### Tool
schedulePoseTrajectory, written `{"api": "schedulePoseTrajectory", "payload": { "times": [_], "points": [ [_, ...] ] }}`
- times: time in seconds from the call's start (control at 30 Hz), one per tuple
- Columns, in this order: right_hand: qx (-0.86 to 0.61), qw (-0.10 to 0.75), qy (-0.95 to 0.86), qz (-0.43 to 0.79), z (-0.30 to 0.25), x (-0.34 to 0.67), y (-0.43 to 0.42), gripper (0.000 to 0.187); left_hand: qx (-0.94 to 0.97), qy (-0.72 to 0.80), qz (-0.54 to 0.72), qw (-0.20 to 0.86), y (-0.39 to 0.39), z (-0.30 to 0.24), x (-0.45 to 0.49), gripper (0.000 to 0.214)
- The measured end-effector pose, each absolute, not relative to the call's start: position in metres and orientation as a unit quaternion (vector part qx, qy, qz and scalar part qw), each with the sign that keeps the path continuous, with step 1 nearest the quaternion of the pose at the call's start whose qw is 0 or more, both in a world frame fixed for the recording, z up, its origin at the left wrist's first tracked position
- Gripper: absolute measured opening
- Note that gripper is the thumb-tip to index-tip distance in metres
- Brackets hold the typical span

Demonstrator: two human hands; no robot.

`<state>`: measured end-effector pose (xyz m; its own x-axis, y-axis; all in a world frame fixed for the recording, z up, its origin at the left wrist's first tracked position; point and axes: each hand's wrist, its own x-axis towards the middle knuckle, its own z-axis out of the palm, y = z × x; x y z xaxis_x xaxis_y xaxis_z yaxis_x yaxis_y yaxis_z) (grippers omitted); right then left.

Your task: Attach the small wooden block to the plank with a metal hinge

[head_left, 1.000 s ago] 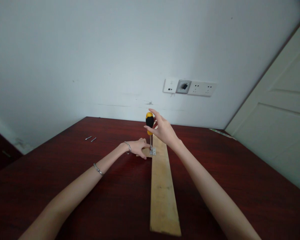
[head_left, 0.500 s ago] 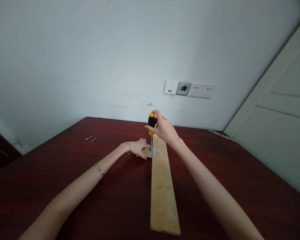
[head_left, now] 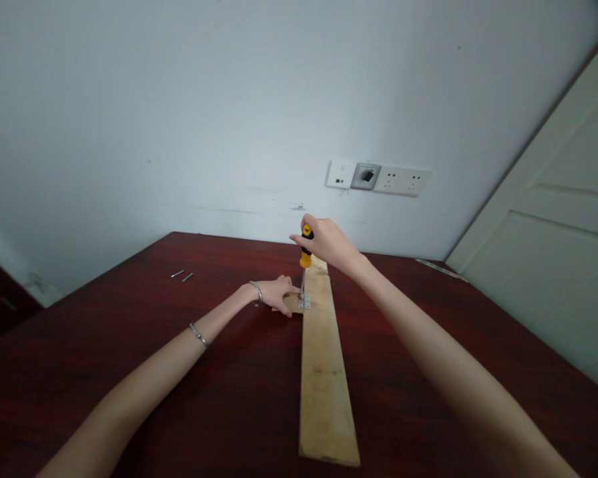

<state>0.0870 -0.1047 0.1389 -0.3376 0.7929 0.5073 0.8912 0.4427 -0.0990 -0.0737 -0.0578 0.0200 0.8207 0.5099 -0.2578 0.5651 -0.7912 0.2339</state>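
Note:
A long pale wooden plank (head_left: pixel 323 372) lies lengthwise on the dark red table (head_left: pixel 129 318). A small metal hinge (head_left: pixel 305 302) sits at the plank's left edge, bridging onto a small wood piece under my left hand. A yellow and black screwdriver (head_left: pixel 305 252) stands upright with its tip on the hinge. My right hand (head_left: pixel 326 242) is wrapped over the top of its handle. My left hand (head_left: pixel 276 294) rests on the table, fingers pinched at the screwdriver's shaft just above the hinge; what they grip is too small to name.
Two loose screws (head_left: pixel 181 275) lie on the table at the far left. A wall plate with switches and sockets (head_left: pixel 377 177) is on the white wall behind. A pale door (head_left: pixel 553 232) stands to the right.
My right hand went from open fingers touching the handle to a closed grip over its top, covering most of the handle. The left hand stayed put.

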Motion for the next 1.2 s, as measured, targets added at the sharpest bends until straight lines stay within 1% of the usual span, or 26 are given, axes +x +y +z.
{"api": "schedulePoseTrajectory", "payload": {
  "times": [0.07,0.1,0.23,0.33,0.4,0.43,0.53,0.6,0.73,0.77,0.87,0.9,1.1,1.2],
  "points": [
    [-0.508,0.208,-0.83,-0.095,0.147,0.087,-0.102,0.026,0.943,0.281,-0.088,0.156,-0.056,0.018,-0.074,0.074],
    [-0.498,0.187,-0.842,-0.09,0.151,0.087,-0.101,0.027,0.943,0.28,-0.087,0.159,-0.055,0.018,-0.075,0.075],
    [-0.48,0.113,-0.865,-0.093,0.164,0.085,-0.099,0.038,0.942,0.28,-0.088,0.163,-0.052,0.015,-0.077,0.076],
    [-0.488,0.089,-0.861,-0.112,0.17,0.082,-0.1,0.037,0.943,0.28,-0.085,0.16,-0.051,0.014,-0.078,0.076],
    [-0.47,0.076,-0.874,-0.099,0.174,0.08,-0.101,0.031,0.944,0.277,-0.08,0.162,-0.051,0.014,-0.078,0.076],
    [-0.46,0.066,-0.881,-0.089,0.176,0.079,-0.101,0.032,0.944,0.275,-0.078,0.163,-0.051,0.014,-0.078,0.076],
    [-0.455,0.038,-0.887,-0.076,0.18,0.078,-0.103,0.045,0.944,0.274,-0.079,0.167,-0.051,0.014,-0.079,0.078],
    [-0.467,0.03,-0.879,-0.094,0.181,0.077,-0.104,0.043,0.943,0.276,-0.075,0.17,-0.051,0.013,-0.079,0.079],
    [-0.452,0.019,-0.885,-0.107,0.18,0.077,-0.103,0.028,0.943,0.278,-0.064,0.17,-0.049,0.01,-0.081,0.079],
    [-0.446,0.02,-0.888,-0.107,0.18,0.077,-0.103,0.028,0.944,0.278,-0.064,0.167,-0.048,0.009,-0.081,0.079],
    [-0.444,0.027,-0.887,-0.122,0.178,0.077,-0.103,0.042,0.944,0.279,-0.066,0.163,-0.048,0.009,-0.081,0.079],
    [-0.448,0.029,-0.884,-0.13,0.178,0.077,-0.103,0.043,0.943,0.281,-0.066,0.164,-0.048,0.009,-0.081,0.079],
    [-0.437,0.023,-0.889,-0.131,0.177,0.077,-0.103,0.032,0.939,0.292,-0.07,0.168,-0.05,0.012,-0.081,0.08],
    [-0.434,0.029,-0.89,-0.135,0.177,0.077,-0.103,0.045,0.941,0.29,-0.069,0.159,-0.051,0.012,-0.081,0.078]
  ]
}}
